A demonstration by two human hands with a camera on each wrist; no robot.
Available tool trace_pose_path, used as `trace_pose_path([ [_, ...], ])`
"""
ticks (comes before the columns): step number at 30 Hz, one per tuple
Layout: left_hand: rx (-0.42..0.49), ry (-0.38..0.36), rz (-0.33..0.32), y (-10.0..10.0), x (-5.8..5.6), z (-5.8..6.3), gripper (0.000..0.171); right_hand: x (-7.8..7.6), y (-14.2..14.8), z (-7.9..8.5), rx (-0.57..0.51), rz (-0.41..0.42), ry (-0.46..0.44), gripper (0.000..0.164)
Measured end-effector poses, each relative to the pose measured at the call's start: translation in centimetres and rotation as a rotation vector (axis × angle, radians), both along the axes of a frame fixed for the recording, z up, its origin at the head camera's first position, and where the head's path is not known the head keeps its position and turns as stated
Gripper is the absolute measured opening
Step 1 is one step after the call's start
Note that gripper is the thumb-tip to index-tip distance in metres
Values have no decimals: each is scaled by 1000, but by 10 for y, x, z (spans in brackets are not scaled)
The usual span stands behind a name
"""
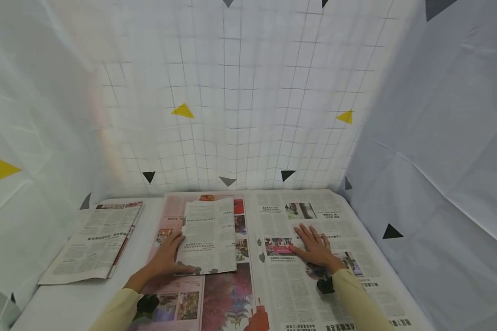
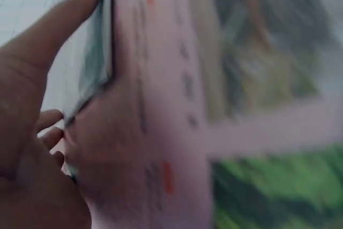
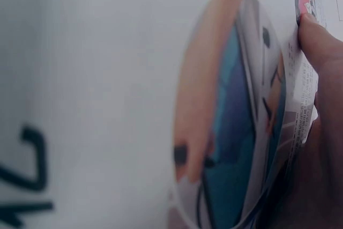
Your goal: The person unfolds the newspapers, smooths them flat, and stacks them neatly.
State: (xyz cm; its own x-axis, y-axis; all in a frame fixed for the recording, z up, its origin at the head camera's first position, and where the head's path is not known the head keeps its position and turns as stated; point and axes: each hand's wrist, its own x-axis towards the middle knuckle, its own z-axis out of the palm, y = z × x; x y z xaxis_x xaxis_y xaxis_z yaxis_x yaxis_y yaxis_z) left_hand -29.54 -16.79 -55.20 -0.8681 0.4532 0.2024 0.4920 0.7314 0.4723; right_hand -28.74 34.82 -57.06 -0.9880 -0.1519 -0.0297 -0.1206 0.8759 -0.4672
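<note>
In the head view a folded newspaper piece [image 1: 211,236] lies on a wide spread newspaper sheet [image 1: 273,287]. My left hand [image 1: 165,255] is at the folded piece's near left corner, its fingers along the left side and its thumb by the near edge. The left wrist view shows the straight thumb [image 2: 64,22] at that edge, with the other fingertips partly hidden. Over on the sheet's right half, my right hand [image 1: 314,248] rests palm down with its fingers spread. Its thumb [image 3: 316,38] touches the sheet beside a small red picture.
On the white table [image 1: 66,308] at the left lies a stack of folded newspapers [image 1: 93,243]. A white gridded backdrop [image 1: 232,115] rises behind the table, and pale sheets with dark and yellow triangles close off both sides.
</note>
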Motion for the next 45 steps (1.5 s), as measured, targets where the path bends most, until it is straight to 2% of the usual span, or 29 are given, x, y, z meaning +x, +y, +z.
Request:
trace_pose_path([
  [3,10,-42,-23,-8,6,-3,126,1,1,-3,-24,12,-1,87],
  [9,-25,-33,-75,-16,10,-10,133,0,2,-8,3,-17,-26,90],
  [16,-28,-30,-72,-14,8,-15,128,-7,6,-12,50,-26,-43,89],
  [22,-12,-43,-48,-4,8,-11,119,-10,7,-8,64,-40,-59,91],
  [27,6,-46,-38,7,4,-8,119,-11,5,-7,69,-25,-40,91],
  [38,-5,-58,-42,28,-7,-14,117,-7,2,-6,38,0,-15,89],
  [45,21,-63,-46,51,-15,-18,120,-4,1,0,-16,15,3,86],
])
